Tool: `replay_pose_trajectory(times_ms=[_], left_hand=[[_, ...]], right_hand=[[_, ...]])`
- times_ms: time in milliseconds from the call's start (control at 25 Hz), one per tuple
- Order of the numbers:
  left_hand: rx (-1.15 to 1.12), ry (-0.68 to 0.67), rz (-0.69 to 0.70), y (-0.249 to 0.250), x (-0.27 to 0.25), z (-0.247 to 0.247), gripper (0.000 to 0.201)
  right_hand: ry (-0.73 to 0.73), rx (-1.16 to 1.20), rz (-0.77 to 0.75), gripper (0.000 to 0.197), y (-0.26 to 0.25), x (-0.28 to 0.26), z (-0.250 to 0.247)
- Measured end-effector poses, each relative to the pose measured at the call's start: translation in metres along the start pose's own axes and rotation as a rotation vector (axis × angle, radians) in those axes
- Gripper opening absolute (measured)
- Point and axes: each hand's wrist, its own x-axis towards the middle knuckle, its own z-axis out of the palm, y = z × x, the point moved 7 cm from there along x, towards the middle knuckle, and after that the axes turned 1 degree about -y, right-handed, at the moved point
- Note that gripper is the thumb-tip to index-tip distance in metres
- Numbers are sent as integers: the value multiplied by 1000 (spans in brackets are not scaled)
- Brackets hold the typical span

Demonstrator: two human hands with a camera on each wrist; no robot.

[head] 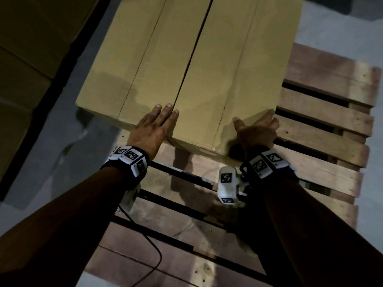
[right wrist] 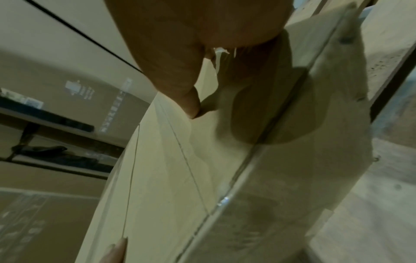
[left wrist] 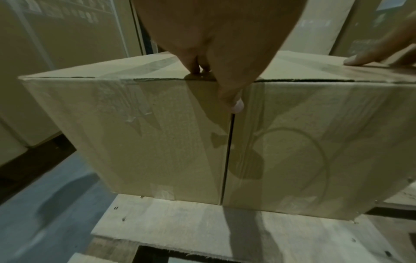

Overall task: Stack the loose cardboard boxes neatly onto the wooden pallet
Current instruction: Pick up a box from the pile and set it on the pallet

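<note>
Two tan cardboard boxes stand side by side on the wooden pallet point(head: 323, 112), the left box point(head: 141, 59) and the right box point(head: 238, 59) parted by a thin dark gap. My left hand point(head: 153, 125) lies flat on the near top edge across that gap. Its thumb point(left wrist: 236, 105) points down the front face in the left wrist view. My right hand point(head: 257, 129) grips the near right corner of the right box, thumb on top and fingers wrapped over the side edge. The right wrist view shows that thumb point(right wrist: 193, 110) pressing on the taped lid.
Large stacked cartons point(head: 24, 59) stand to the left across a strip of grey floor point(head: 62, 152). The pallet's near slats point(head: 165, 235) are bare, with dark gaps between them. A black cable point(head: 153, 245) trails over them. More printed cartons point(left wrist: 67, 35) rise behind the boxes.
</note>
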Motion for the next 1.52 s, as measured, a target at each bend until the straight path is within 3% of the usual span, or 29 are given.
replay_pose_trajectory(times_ms=[480, 640, 760, 1000, 1240, 1360, 1520], left_hand=[[16, 25, -14, -12, 6, 9, 95], [39, -43, -75, -5, -2, -1, 86], [50, -93, -91, 13, -36, -23, 75], [-54, 85, -3, 50, -164, -119, 58], [-10, 260, 164, 80, -327, -200, 44], [-15, 353, 253, 100, -412, -232, 41], [-27, 426, 421, 146, -500, -258, 38]], right_hand=[[1, -16, -5, 104, 5, 1, 11], [-15, -153, -110, 85, 1, -18, 1], [-96, -210, -133, 65, 12, -58, -19], [-82, -166, -224, 47, -11, -207, -111], [86, -143, -331, 45, -22, -388, -205], [207, -126, -307, 49, 2, -485, -259], [308, -107, -171, 51, 57, -576, -324]])
